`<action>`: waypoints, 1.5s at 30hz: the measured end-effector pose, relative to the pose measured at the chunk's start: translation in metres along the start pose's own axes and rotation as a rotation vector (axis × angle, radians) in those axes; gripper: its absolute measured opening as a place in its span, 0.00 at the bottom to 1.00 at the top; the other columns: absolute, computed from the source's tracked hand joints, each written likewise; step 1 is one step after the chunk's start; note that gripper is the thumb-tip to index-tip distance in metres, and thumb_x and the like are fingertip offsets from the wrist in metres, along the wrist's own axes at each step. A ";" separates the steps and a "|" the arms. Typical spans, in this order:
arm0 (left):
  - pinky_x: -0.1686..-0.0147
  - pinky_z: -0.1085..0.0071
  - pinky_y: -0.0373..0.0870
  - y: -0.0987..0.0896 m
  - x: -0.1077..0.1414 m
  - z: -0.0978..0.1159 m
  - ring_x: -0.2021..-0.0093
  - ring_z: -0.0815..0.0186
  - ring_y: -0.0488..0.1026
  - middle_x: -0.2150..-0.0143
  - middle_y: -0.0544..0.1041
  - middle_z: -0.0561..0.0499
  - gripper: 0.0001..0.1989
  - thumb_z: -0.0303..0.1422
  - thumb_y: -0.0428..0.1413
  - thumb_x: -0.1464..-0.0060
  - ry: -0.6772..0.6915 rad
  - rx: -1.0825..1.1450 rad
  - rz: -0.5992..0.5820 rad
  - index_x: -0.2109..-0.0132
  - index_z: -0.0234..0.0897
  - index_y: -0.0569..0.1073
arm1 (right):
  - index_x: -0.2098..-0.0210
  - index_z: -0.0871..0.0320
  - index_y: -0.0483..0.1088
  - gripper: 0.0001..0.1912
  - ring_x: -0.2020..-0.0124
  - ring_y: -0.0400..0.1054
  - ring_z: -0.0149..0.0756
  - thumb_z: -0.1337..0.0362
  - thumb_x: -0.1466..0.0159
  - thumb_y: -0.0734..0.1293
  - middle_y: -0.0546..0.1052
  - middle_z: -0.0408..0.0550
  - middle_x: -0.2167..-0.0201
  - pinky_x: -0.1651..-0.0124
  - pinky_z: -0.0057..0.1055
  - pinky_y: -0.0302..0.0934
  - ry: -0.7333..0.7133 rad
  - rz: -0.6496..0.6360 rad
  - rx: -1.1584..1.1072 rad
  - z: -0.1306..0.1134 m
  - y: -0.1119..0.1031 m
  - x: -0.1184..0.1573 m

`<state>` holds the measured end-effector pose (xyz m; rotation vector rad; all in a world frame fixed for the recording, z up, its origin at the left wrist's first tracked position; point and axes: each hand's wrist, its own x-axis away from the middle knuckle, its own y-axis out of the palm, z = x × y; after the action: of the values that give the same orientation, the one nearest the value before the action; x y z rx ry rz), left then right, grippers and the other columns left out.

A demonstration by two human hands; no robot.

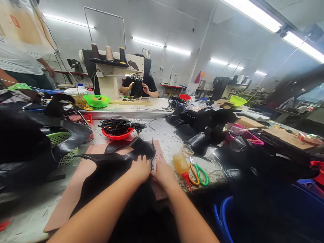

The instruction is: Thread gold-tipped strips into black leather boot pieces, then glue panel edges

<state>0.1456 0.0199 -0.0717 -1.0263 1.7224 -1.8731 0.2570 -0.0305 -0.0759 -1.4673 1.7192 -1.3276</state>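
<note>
A black leather piece (106, 172) with curved cut-outs lies over a pinkish board (86, 175) on the worktable. My left hand (141, 168) is closed at the right edge of the leather, fingers curled and pressing down on it. Close beside it, my right hand (163, 173) grips the same edge, its thumb toward the left hand and its other fingers partly hidden. Between the two hands a narrow strip with small pale marks shows along the edge. Just right of my right hand lie a glue bottle (180, 163) with a red nozzle and scissors (198, 173) with orange and green handles.
A red bowl (117, 135) of black strips stands behind the board. Black leather pieces heap up at left (22, 141) and right (202, 125). A blue bin (222, 212) is below right. Across the table, a person (152, 86) works at a sewing machine (108, 77).
</note>
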 end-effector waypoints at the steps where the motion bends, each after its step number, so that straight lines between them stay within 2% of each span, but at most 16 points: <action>1: 0.50 0.41 0.58 0.004 0.002 -0.006 0.38 0.41 0.50 0.36 0.51 0.31 0.26 0.27 0.47 0.46 0.008 0.030 -0.016 0.40 0.30 0.58 | 0.56 0.58 0.67 0.20 0.56 0.69 0.49 0.53 0.45 0.65 0.75 0.58 0.59 0.58 0.39 0.60 0.044 0.044 -0.003 0.010 -0.007 -0.001; 5: 0.43 0.42 0.46 0.018 0.005 -0.034 0.35 0.50 0.41 0.34 0.45 0.42 0.28 0.38 0.43 0.42 0.073 0.127 -0.051 0.36 0.40 0.50 | 0.55 0.60 0.66 0.24 0.51 0.65 0.53 0.50 0.45 0.64 0.69 0.62 0.51 0.55 0.42 0.58 0.247 0.204 -0.081 0.068 -0.037 -0.014; 7: 0.42 0.42 0.43 0.022 0.001 -0.043 0.35 0.50 0.39 0.33 0.44 0.43 0.29 0.41 0.45 0.43 0.113 0.163 -0.046 0.36 0.41 0.51 | 0.63 0.61 0.69 0.24 0.55 0.67 0.55 0.49 0.51 0.68 0.73 0.62 0.59 0.57 0.43 0.59 0.284 0.184 -0.157 0.094 -0.046 -0.025; 9: 0.42 0.43 0.42 0.024 -0.008 -0.047 0.35 0.50 0.41 0.34 0.46 0.42 0.28 0.41 0.46 0.44 0.133 0.190 -0.006 0.37 0.42 0.53 | 0.75 0.61 0.70 0.19 0.62 0.70 0.52 0.50 0.56 0.71 0.75 0.55 0.72 0.60 0.41 0.60 0.274 0.135 -0.266 0.112 -0.047 -0.036; 11: 0.42 0.43 0.43 0.024 -0.018 -0.046 0.35 0.50 0.43 0.34 0.49 0.41 0.27 0.39 0.47 0.43 0.110 0.200 0.066 0.38 0.39 0.56 | 0.84 0.59 0.66 0.17 0.69 0.70 0.48 0.52 0.59 0.72 0.71 0.48 0.83 0.64 0.39 0.61 0.250 0.107 -0.399 0.121 -0.044 -0.044; 14: 0.42 0.41 0.45 0.024 -0.028 -0.041 0.36 0.46 0.45 0.36 0.54 0.35 0.22 0.36 0.47 0.42 0.041 0.191 0.170 0.41 0.33 0.61 | 0.85 0.58 0.65 0.18 0.76 0.69 0.43 0.50 0.61 0.71 0.69 0.45 0.86 0.70 0.37 0.62 0.223 0.130 -0.649 0.127 -0.038 -0.047; 17: 0.42 0.42 0.47 0.021 -0.027 -0.042 0.37 0.45 0.50 0.39 0.62 0.37 0.18 0.34 0.50 0.43 0.068 0.191 0.195 0.46 0.35 0.67 | 0.77 0.58 0.67 0.26 0.76 0.69 0.40 0.39 0.56 0.63 0.73 0.48 0.80 0.73 0.35 0.64 0.191 0.239 -0.935 0.130 -0.035 -0.041; 19: 0.41 0.42 0.45 0.018 -0.023 -0.048 0.37 0.45 0.50 0.39 0.61 0.40 0.22 0.36 0.55 0.46 0.127 0.192 0.129 0.44 0.37 0.66 | 0.71 0.56 0.67 0.32 0.74 0.70 0.38 0.34 0.52 0.55 0.74 0.48 0.75 0.77 0.32 0.64 0.161 0.344 -1.099 0.129 -0.031 -0.037; 20: 0.41 0.42 0.44 0.017 -0.021 -0.051 0.37 0.45 0.48 0.38 0.59 0.40 0.26 0.37 0.57 0.48 0.155 0.190 0.078 0.43 0.37 0.64 | 0.69 0.56 0.66 0.33 0.75 0.70 0.37 0.33 0.51 0.53 0.75 0.48 0.73 0.80 0.30 0.63 0.140 0.403 -1.200 0.126 -0.028 -0.037; 21: 0.41 0.41 0.42 0.015 -0.019 -0.056 0.36 0.44 0.45 0.36 0.56 0.39 0.31 0.40 0.58 0.50 0.183 0.189 0.028 0.41 0.37 0.62 | 0.68 0.56 0.66 0.32 0.76 0.69 0.36 0.33 0.51 0.55 0.75 0.48 0.73 0.83 0.28 0.60 0.119 0.460 -1.303 0.123 -0.025 -0.038; 24: 0.42 0.40 0.39 0.014 -0.017 -0.066 0.36 0.42 0.38 0.35 0.48 0.37 0.43 0.46 0.61 0.58 0.266 0.210 -0.064 0.38 0.37 0.56 | 0.67 0.57 0.67 0.29 0.79 0.68 0.32 0.40 0.56 0.67 0.75 0.46 0.74 0.86 0.24 0.57 0.070 0.582 -1.531 0.107 -0.012 -0.047; 27: 0.42 0.40 0.37 0.017 -0.018 -0.071 0.36 0.42 0.34 0.34 0.44 0.36 0.50 0.50 0.62 0.63 0.309 0.239 -0.095 0.37 0.35 0.52 | 0.66 0.58 0.67 0.28 0.81 0.66 0.29 0.48 0.61 0.74 0.74 0.43 0.75 0.86 0.22 0.56 0.058 0.647 -1.545 0.092 -0.002 -0.063; 31: 0.42 0.40 0.34 0.023 -0.020 -0.072 0.36 0.41 0.31 0.34 0.41 0.36 0.55 0.53 0.62 0.67 0.321 0.280 -0.114 0.36 0.33 0.50 | 0.66 0.60 0.68 0.27 0.80 0.65 0.27 0.55 0.63 0.75 0.74 0.41 0.75 0.84 0.20 0.55 0.062 0.762 -1.519 0.081 0.004 -0.081; 36: 0.42 0.40 0.33 0.025 -0.021 -0.074 0.36 0.41 0.31 0.34 0.42 0.36 0.56 0.55 0.61 0.69 0.326 0.329 -0.121 0.36 0.33 0.50 | 0.64 0.61 0.69 0.27 0.72 0.69 0.34 0.57 0.61 0.75 0.75 0.46 0.71 0.77 0.25 0.63 0.059 0.795 -1.467 0.077 0.009 -0.089; 45: 0.41 0.41 0.33 0.025 -0.021 -0.072 0.36 0.41 0.31 0.34 0.42 0.36 0.56 0.54 0.62 0.69 0.320 0.319 -0.117 0.36 0.33 0.51 | 0.63 0.61 0.70 0.26 0.73 0.70 0.34 0.55 0.59 0.73 0.76 0.46 0.71 0.78 0.25 0.64 0.025 0.800 -1.409 0.076 0.016 -0.098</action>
<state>0.1017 0.0802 -0.0993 -0.7478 1.4746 -2.3982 0.3426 0.0344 -0.1394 -0.9475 2.9497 0.4628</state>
